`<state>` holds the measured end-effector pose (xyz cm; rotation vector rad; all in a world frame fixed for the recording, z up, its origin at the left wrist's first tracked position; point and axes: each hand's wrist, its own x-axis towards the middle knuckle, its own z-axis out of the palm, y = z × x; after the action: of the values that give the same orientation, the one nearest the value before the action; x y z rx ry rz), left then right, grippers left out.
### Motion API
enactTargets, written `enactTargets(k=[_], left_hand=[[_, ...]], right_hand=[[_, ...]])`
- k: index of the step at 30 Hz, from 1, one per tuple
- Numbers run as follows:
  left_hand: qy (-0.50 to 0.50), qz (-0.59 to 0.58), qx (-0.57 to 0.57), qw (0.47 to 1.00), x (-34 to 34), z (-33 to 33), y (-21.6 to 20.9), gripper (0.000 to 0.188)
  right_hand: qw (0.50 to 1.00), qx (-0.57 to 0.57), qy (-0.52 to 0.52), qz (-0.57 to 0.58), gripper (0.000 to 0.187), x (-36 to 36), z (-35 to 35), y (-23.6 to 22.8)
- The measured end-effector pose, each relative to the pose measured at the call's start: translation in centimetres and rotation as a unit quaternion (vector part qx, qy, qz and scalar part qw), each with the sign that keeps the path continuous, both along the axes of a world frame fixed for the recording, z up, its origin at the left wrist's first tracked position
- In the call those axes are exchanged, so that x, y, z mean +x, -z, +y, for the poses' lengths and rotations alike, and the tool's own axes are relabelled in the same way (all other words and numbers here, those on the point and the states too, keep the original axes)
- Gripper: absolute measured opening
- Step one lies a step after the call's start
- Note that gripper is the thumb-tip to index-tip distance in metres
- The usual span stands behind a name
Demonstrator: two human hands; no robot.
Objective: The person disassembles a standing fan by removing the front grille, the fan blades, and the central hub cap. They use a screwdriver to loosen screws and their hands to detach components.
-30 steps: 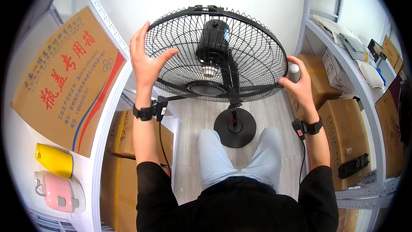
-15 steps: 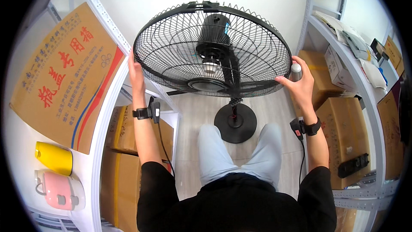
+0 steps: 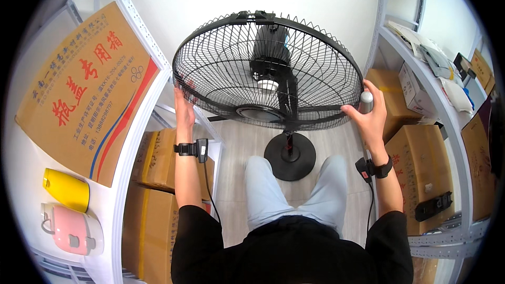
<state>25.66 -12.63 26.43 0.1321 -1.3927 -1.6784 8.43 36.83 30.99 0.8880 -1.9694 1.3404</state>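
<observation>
A black pedestal fan stands in front of me, its wire fan guard (image 3: pixel 315 84) tilted upward. Through the wires show the dark motor housing (image 3: pixel 271 44) and a white nut (image 3: pixel 267 85) at the hub; no blades are visible. My left hand (image 3: pixel 184 109) is at the guard's left rim, fingers partly behind the wires. On the opposite side my right hand (image 3: pixel 374 121) grips the rim, thumb in front. A silver-grey, round-ended object (image 3: pixel 366 102) sits between that thumb and the fingers; its kind is unclear. The round black base (image 3: pixel 289 165) rests on the floor beyond my knees.
The left shelf holds a large printed carton (image 3: pixel 89 94), a yellow container (image 3: pixel 66 189) and a pink appliance (image 3: pixel 71 230). Brown boxes (image 3: pixel 150 221) stack below it. More boxes (image 3: pixel 421 173) and a metal rack (image 3: pixel 447 110) flank the right side. A white wall rises behind the fan.
The guard appears a little lower and farther right in the picture. My left hand has moved down along the left rim; my right hand keeps its hold.
</observation>
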Motion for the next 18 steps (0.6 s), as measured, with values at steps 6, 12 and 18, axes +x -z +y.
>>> enactTargets(k=[6,12,18], left_hand=[[0.010,0.015,0.032,0.999,1.6,1.9,-0.5,0.070],[0.015,0.047,0.017,0.999,2.3,2.0,-0.6,0.073],[0.060,0.060,0.000,0.996,2.9,2.0,0.3,0.075]], right_hand=[[1.000,-0.020,-0.010,0.011,0.077,1.3,0.9,0.3],[0.999,-0.033,-0.022,0.022,0.079,1.6,1.1,0.7],[0.999,-0.037,-0.022,0.026,0.079,2.3,1.2,0.9]])
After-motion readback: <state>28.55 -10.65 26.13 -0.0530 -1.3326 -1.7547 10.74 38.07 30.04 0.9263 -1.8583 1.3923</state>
